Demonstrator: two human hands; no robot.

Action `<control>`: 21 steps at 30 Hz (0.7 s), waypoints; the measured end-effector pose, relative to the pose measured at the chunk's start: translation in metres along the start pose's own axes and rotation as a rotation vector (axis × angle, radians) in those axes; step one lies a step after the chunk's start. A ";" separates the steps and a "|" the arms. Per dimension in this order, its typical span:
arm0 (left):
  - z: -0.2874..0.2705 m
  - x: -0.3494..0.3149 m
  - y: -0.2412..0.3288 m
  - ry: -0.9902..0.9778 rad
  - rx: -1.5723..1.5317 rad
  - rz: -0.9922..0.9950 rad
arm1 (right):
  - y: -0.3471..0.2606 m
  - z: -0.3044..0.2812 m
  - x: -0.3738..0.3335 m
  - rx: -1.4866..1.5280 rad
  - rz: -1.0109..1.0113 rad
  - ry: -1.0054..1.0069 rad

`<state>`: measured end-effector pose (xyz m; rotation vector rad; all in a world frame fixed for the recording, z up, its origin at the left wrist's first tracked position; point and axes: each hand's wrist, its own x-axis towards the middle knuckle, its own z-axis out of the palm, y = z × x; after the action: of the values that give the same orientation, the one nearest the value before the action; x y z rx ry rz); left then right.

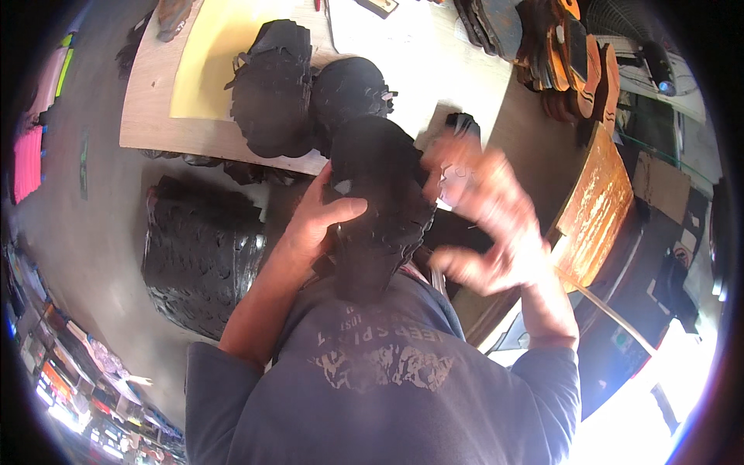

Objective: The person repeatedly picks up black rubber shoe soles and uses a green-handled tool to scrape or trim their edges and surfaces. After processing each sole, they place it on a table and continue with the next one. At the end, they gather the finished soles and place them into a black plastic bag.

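1. I take the wooden workbench as my landmark. Pressed against my chest just below its near edge is a tall stack of black sole-shaped cutouts, standing roughly upright and leaning toward me.

2. My left hand clasps the stack's left side, thumb laid across the front face and fingers wrapped behind, so the grip is pressed firmly onto the stack.

3. My right hand is at the stack's right edge, badly motion-blurred. The fingers look spread, but I cannot tell whether they are pinching a piece or merely touching the pile.

4. On the bench top, beyond the held stack, sit two more black piles side by side, partly over a yellow sheet.

5. Below the bench's near edge, to the left, a larger heap of black cutouts rests on the floor.

6. At the bench's far right corner, a row of brown and orange soles stands on edge.

7. My judgement: the work is midway. Some piles already lie sorted on the bench, one is in hand, and the floor heap looks untouched.
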<state>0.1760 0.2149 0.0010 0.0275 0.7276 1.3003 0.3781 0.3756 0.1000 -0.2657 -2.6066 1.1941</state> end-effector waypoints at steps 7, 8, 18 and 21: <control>0.002 -0.009 0.004 -0.151 0.080 -0.029 | 0.022 0.033 0.019 0.461 0.483 -0.017; 0.003 -0.013 0.002 -0.128 0.075 -0.038 | 0.018 0.037 0.013 0.582 0.465 0.024; -0.012 -0.033 -0.011 0.067 0.706 -0.111 | 0.012 0.078 -0.016 0.639 0.626 0.365; -0.004 -0.037 -0.013 0.064 0.528 0.077 | -0.010 0.093 -0.030 0.797 0.791 0.381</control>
<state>0.1824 0.1769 0.0097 0.4448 1.1181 1.1532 0.3777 0.2948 0.0440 -1.2500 -1.5287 2.0404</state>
